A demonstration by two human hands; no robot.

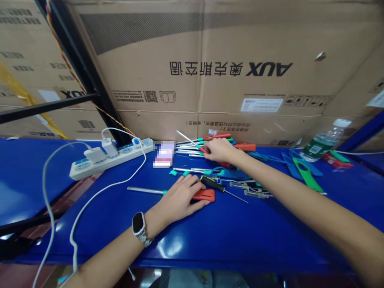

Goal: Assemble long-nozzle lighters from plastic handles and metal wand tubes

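My left hand (184, 198) lies over an orange-handled lighter (205, 195) on the blue table, its fingers curled round it; the metal tube sticks out to the left. My right hand (219, 151) is closed on a red-handled lighter whose metal tube (186, 138) points up and left, over a pile of similar lighters. A black and yellow screwdriver (212, 183) lies just right of my left fingers. Beyond it are small clear parts with wires (255, 192). Small green pieces (173, 173) sit near my left fingertips.
A white power strip (112, 159) with plugs and white cables stands at the left. A blurred card (164, 155) lies behind. Blue and green plastic pieces (306, 175) and a water bottle (325, 140) are at the right. Large cardboard boxes (222, 36) wall off the back.
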